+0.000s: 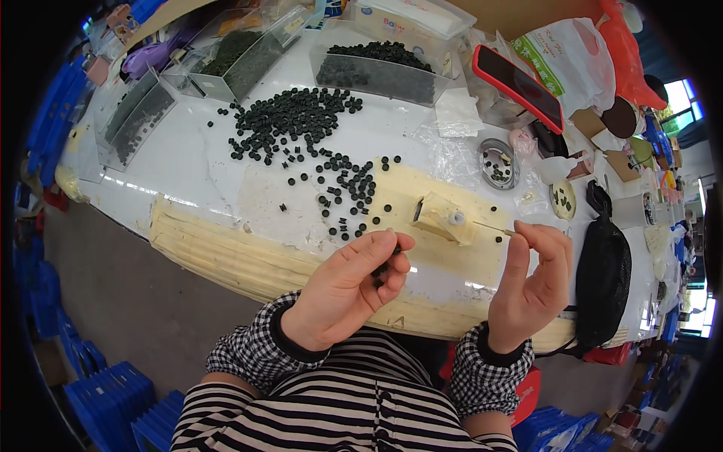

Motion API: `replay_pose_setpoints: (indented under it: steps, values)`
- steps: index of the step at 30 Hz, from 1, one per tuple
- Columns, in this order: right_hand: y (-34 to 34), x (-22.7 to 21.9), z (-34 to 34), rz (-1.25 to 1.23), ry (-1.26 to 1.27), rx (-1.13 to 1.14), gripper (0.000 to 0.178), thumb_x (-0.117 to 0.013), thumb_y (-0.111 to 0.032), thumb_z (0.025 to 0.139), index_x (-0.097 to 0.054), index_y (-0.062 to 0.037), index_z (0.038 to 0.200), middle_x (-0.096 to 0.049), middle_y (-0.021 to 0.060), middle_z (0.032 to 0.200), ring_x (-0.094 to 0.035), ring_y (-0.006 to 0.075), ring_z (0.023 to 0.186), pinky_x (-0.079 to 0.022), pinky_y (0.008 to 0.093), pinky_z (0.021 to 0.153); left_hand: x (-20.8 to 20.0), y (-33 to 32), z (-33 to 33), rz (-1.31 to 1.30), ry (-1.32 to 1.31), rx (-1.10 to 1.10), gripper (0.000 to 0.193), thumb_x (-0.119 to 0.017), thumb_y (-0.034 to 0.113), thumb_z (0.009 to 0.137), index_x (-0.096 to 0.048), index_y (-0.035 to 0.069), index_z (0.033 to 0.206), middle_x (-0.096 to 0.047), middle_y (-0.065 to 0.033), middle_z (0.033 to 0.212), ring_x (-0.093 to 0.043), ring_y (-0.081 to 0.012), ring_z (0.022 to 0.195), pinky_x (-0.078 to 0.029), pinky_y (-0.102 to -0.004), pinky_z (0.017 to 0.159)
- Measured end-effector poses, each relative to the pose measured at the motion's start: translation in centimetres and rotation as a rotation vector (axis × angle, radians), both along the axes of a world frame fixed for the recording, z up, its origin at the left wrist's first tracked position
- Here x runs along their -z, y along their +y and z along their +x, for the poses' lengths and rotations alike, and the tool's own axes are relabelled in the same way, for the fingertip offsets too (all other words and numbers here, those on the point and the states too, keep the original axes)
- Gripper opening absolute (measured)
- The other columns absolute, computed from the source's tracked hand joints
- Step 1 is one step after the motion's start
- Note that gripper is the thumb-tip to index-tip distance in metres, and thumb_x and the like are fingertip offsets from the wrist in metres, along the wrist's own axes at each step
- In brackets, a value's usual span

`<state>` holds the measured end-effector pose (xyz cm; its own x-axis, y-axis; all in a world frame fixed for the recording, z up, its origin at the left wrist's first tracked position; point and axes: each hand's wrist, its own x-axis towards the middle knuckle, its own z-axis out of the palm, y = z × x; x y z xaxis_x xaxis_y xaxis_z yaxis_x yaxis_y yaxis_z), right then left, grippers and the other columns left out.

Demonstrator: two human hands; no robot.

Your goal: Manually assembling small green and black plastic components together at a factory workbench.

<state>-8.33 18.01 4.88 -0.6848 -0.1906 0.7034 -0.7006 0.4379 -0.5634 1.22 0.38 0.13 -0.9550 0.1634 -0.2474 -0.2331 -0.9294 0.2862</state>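
Observation:
My left hand [339, 286] is closed, with several small black spool-shaped parts [380, 273] held between thumb and fingers and in the curled palm. Between thumb and forefinger of my right hand [533, 282] is a thin needle-like stick [491, 227] that points left. Its tip is close to a small beige taped box [444, 218] with a whitish round spout on top; whether they touch I cannot tell. A large heap of the same black parts [290, 117] lies at the back, and loose ones [350, 184] are scattered toward my left hand.
Clear bins [376, 83] of black parts stand along the back. A red-cased phone [520, 87] leans at the back right, near a round clear dish [498, 163] and a white plastic bag [576, 56]. A black mesh bag [602, 279] lies right. Yellowish tape [218, 252] covers the front edge.

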Motion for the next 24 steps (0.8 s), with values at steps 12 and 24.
replay_pose_setpoints:
  steps: [12,24]
  values:
    - [-0.5,1.4,1.2,-0.317,-0.4,-0.395,0.008,-0.06,0.0,0.089,-0.06,0.0019,0.097,-0.06,0.0099,0.092,-0.054,0.0165,0.086,-0.042,0.0273,0.081,-0.2,0.4,-0.3,-0.054,-0.027,0.02,0.029,-0.052,0.021,0.1,-0.058,0.001,0.119,-0.064,-0.0032,0.095,-0.057,-0.0062,0.076,-0.05,-0.018,0.072]
    - [-0.7,1.7,1.2,-0.378,-0.469,-0.445,0.008,-0.058,-0.003,0.092,-0.058,0.0026,0.098,-0.058,0.0096,0.093,-0.054,0.0141,0.084,-0.042,0.0251,0.079,-0.6,0.5,-0.4,-0.156,-0.012,-0.001,0.025,-0.054,0.013,0.098,-0.058,0.003,0.12,-0.065,-0.0064,0.102,-0.056,-0.0056,0.079,-0.048,-0.0173,0.072]
